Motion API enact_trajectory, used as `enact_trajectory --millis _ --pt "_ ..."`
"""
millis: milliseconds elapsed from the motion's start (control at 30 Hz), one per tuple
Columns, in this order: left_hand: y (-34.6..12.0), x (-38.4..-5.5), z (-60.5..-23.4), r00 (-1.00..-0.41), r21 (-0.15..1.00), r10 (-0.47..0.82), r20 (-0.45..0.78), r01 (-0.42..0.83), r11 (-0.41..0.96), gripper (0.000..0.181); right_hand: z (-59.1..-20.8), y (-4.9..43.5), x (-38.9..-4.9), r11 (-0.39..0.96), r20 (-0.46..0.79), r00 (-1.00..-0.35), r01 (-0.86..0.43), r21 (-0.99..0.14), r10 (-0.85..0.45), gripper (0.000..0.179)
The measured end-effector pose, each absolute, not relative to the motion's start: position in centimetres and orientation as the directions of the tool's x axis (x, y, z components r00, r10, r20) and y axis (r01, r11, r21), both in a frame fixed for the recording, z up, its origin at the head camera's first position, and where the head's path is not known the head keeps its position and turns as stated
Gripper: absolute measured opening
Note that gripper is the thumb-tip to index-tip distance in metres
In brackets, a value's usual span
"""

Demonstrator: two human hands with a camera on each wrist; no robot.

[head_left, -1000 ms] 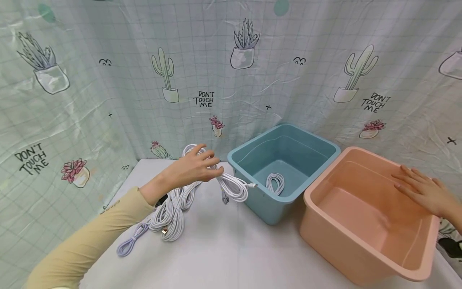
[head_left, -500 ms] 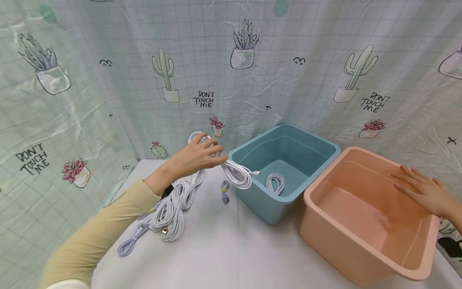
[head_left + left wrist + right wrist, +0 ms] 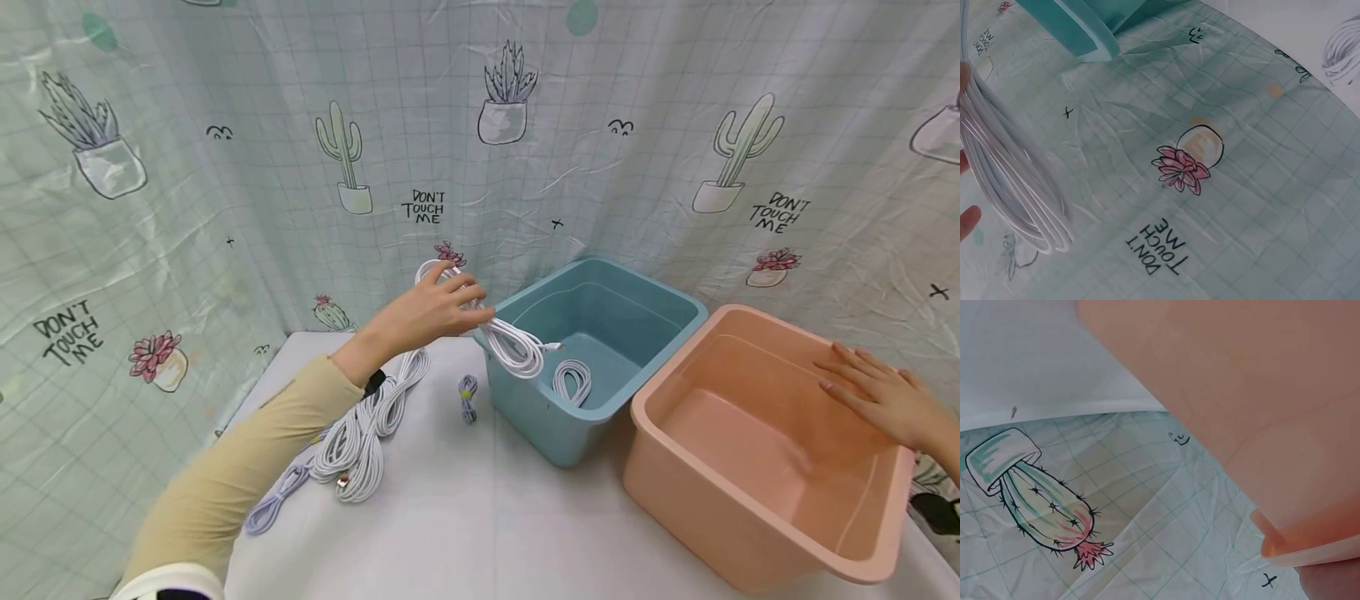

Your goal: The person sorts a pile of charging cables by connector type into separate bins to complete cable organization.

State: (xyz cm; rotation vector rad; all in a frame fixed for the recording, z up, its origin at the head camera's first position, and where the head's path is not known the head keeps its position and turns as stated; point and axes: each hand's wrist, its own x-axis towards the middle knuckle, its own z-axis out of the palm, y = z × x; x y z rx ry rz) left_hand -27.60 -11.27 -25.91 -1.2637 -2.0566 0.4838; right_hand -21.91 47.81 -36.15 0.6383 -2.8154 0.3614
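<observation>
White cable coil (image 3: 513, 350): in the head view it hangs in the air at the left rim of the blue bin (image 3: 551, 425), its lower loops overlapping that rim and its plug pointing over the bin's opening; whether loops and rim touch cannot be told. The person's left hand (image 3: 442, 308), just to the left of the blue bin, grips the coil by its upper half, the fingers bent and slightly parted around it. Inside the blue bin, on its floor, lies a looped cable (image 3: 583, 379). Just to the left of the blue bin a grey cable bundle (image 3: 468, 398) with a yellow-green tie lies on the worktop (image 3: 450, 533); farther left are thick white cable bundles (image 3: 360, 454) and a lavender cable (image 3: 273, 504). Just to the right of the blue bin stands a peach bin (image 3: 705, 475); the right hand (image 3: 888, 404) rests at its right side, fingers straight, spread and holding nothing.

The left wrist view shows the coil's long loops and a few fingertips (image 3: 969, 220), well below the part of the blue bin in view.

The right wrist view is largely the peach bin's wall, with a bit of the right hand at its rim; the fingers' state cannot be told there.
</observation>
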Motion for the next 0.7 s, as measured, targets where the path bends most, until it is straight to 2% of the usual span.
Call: enact_trajectory --millis 100,300,467,700 --pt "-10.7 -27.9 -25.8 -0.303 -0.608 0.885 0.353 0.645 0.463 0.029 -36.2 47.8 -21.9 0.872 0.277 -0.876 -0.452 -0.190 -0.394 0.052" --pt "-9.3 -28.6 -25.7 -0.291 -0.600 0.887 0.359 0.655 0.458 0.021 -35.9 47.7 -21.7 0.904 0.279 -0.864 -0.425 0.040 -0.419 0.061" --pt "-8.1 -29.0 -25.9 -0.276 -0.587 0.890 0.364 0.674 0.449 0.020 -35.8 47.9 -21.6 0.882 0.286 -0.834 -0.451 0.138 -0.472 0.072" --pt "-6.3 -29.5 -26.3 -0.252 -0.585 0.895 0.368 0.685 0.434 0.021 -35.8 47.9 -21.4 0.894 0.219 -0.867 -0.429 0.126 -0.447 0.071"
